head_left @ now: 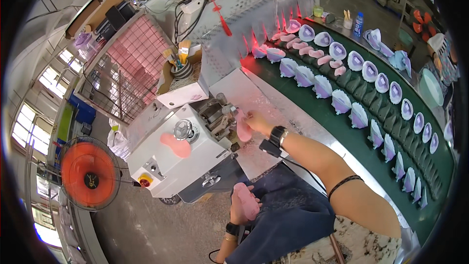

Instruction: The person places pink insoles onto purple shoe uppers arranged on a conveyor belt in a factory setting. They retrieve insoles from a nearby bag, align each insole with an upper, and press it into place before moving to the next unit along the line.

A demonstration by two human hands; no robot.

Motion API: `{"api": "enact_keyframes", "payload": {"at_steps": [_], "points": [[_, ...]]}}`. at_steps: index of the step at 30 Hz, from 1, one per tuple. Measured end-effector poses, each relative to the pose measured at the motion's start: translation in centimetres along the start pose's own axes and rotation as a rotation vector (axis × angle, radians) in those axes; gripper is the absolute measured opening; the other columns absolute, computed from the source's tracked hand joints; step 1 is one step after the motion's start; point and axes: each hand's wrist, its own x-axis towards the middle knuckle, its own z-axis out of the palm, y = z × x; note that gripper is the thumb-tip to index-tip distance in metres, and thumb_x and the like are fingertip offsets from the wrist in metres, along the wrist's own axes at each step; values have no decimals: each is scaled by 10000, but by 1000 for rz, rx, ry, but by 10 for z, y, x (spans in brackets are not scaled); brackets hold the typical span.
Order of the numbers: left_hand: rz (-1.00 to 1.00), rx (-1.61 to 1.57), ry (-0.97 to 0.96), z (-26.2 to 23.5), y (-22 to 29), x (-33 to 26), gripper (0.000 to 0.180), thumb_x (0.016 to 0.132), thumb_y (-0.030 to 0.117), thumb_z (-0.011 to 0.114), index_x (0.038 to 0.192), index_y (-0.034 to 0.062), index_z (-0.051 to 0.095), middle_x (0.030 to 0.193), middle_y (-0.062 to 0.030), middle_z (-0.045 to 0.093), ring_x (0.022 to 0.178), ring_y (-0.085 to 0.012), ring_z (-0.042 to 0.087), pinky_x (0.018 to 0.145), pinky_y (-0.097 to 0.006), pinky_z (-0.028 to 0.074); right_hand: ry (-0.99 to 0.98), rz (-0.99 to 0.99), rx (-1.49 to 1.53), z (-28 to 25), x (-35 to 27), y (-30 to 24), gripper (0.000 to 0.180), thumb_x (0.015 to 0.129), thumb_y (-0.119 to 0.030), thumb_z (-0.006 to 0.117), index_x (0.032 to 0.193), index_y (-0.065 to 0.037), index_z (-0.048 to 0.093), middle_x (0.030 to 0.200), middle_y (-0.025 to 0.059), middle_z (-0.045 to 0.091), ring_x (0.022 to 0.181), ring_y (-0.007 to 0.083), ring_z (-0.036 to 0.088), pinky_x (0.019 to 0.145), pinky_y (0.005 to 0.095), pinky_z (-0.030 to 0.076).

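Factory floor stretched grey under me, and off to my left an orange fan (89, 173) stood beside the white machine (171, 154), with a pink insole (175, 145) lying on its top. Down by my lap my left hand (240, 209) was curled around another pink insole piece (246, 200), fingers closed on it, waiting. Further along, my right hand (255, 121) was up at the machine's roller head, pinching a pink insole strip (243, 126) against it, so that piece looked mid-pass, I judged. Beyond, the green conveyor (351, 142) carried rows of lilac shoe uppers (342, 102) and pink soles (312, 54): plenty laid out, one in hand left to feed.
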Motion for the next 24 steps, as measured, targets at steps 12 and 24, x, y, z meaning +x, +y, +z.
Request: {"api": "enact_keyframes", "payload": {"at_steps": [12, 24], "points": [[38, 229, -6, -3, 8, -15, 548, 955, 411, 357, 1288, -14, 449, 871, -69, 533, 795, -263, 621, 726, -451, 561, 242, -88, -395, 4, -23, -65, 316, 822, -308, 604, 806, 7, 619, 823, 221, 624, 796, 404, 609, 690, 486, 481], [-78, 380, -83, -9, -12, 40, 555, 979, 447, 368, 1365, 48, 346, 1194, -288, 547, 957, -348, 622, 785, -453, 537, 677, 77, 394, -190, 3, 10, 289, 852, -140, 572, 1032, 29, 422, 704, 157, 603, 444, 251, 607, 388, 361, 469]]}}
